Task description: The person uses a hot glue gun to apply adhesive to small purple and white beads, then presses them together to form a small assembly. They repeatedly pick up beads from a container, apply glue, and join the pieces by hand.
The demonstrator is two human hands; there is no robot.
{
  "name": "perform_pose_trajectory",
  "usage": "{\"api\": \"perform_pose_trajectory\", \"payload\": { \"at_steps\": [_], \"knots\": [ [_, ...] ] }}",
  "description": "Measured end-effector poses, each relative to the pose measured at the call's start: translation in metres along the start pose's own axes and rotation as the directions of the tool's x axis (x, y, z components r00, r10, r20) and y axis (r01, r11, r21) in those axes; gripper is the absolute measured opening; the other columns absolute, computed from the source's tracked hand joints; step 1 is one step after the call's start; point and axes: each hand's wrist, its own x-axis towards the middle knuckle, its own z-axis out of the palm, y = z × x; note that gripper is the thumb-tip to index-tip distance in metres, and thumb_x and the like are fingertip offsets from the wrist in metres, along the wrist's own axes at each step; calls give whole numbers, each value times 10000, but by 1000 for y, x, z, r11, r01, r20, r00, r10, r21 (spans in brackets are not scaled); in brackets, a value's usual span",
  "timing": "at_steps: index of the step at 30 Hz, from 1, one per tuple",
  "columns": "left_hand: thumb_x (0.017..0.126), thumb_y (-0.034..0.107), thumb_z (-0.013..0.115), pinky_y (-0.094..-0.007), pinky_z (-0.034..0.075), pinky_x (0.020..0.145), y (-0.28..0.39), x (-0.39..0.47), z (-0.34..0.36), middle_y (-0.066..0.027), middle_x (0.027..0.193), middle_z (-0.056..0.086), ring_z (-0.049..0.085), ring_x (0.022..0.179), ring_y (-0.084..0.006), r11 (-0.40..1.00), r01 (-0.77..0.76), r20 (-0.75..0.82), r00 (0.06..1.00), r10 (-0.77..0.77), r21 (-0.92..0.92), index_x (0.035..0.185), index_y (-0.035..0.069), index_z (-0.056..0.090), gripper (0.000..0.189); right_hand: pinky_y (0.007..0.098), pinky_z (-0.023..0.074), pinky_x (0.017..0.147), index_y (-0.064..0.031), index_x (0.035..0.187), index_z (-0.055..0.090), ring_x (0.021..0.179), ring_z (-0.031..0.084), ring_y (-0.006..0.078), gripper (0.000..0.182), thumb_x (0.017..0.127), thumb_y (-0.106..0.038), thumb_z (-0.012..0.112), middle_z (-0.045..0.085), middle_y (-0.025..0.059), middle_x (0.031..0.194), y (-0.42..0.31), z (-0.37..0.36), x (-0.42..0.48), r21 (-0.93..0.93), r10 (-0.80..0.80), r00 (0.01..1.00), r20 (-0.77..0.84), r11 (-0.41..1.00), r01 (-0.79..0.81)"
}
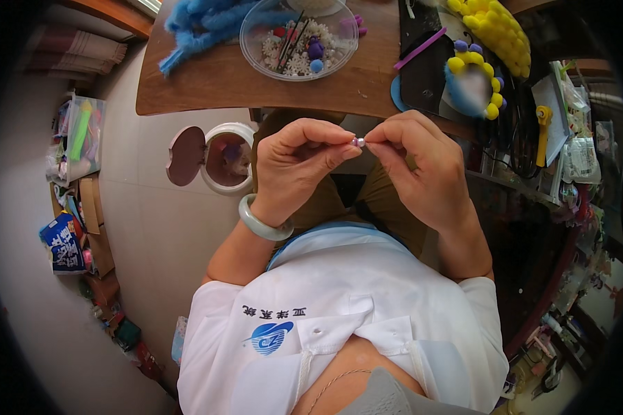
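Note:
Above my lap, my left hand (302,162) pinches a tiny purple bead between thumb and forefinger. A pearly white bead (361,142) sits right against it, between the two hands. The fingertips of my right hand (427,165) close on the right side of this pearly bead; any thread or wire there is too fine to make out. Beyond my hands, a clear round plastic tub (246,52) rests on the wooden table (187,93). It holds white snowflake-shaped beads, pearls, thin dark sticks, a purple figure (315,49) and a blue pompom (316,65).
Blue fuzzy pipe cleaners (207,26) lie left of the tub. At right are a purple stick (420,47), a bag of yellow pompoms (498,36) and a pompom-edged piece (470,85). A lidded bin (228,189) stands open on the floor by my left leg.

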Motion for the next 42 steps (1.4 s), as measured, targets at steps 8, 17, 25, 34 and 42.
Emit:
{"api": "perform_pose_trajectory", "payload": {
  "at_steps": [8,17,25,34,42],
  "knots": [
    [767,-93,647,-221,520,779,-1,-1,-4,-84,927,629,613,863,-126,999,-8,28,1000,7,37,934,-31,625,179,325,461,564,-29,815,575,661,589,267,72,763,6,610,587,97,754,1,-4,1,-15,-6,995,104,1000,8],
    [738,-62,677,-216,516,649,13,7,1,-71,862,643,627,744,-134,864,-179,92,984,154,470,935,17,656,213,322,470,550,-28,799,579,647,596,262,71,759,-15,636,600,95,748,1,-2,2,-66,-27,997,75,997,32],
    [703,-39,700,-226,492,573,15,8,-1,-57,779,644,612,663,-139,790,-212,133,977,166,575,870,38,664,188,327,467,552,-24,799,579,643,592,263,69,764,-26,638,593,94,736,1,-4,3,-54,-13,994,109,998,19],
    [669,-67,674,-207,508,591,14,4,5,-52,751,637,622,659,-115,852,-132,44,991,128,506,820,22,652,177,327,453,549,-16,800,566,634,579,272,65,767,-1,620,580,98,722,1,-4,2,50,0,991,134,999,-7],
    [690,-80,656,-206,526,643,14,0,3,-45,797,631,621,703,-96,926,-25,19,1000,20,378,842,3,644,174,313,453,539,-12,800,571,620,585,266,58,765,11,612,583,105,713,4,-1,0,183,71,986,152,978,-99]
  ]
}}
